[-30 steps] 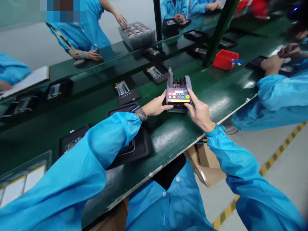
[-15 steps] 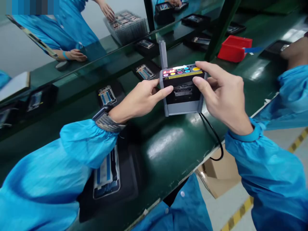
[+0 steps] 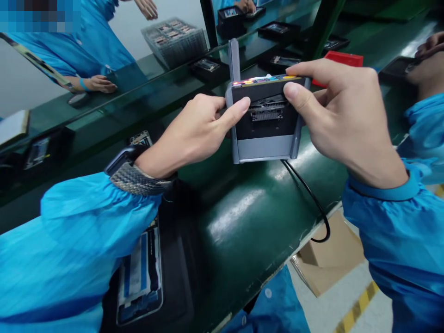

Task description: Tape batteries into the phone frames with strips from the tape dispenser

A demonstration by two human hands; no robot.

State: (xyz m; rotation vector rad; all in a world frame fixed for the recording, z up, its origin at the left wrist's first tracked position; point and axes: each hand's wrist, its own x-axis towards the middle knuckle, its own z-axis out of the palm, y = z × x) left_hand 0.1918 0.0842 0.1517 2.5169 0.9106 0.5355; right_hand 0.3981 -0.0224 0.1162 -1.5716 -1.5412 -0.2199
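Below your grip: one black tray (image 3: 176, 282) holding a phone frame (image 3: 140, 277), on the green workbench (image 3: 249, 222). Beyond your grip: stacked clear trays (image 3: 174, 42); red bin (image 3: 343, 58). To its right: a co-worker's hand (image 3: 430, 48). Below right, on the floor: cardboard box (image 3: 328, 256); yellow-and-black floor tape (image 3: 355, 307).

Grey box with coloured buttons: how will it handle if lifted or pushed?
The grey box looks rigid, with square corners, and probably fairly heavy for its size, since the left hand and right hand both grip it. Its thin upright tab could snag if knocked. The black cable may tug it sideways if pushed.
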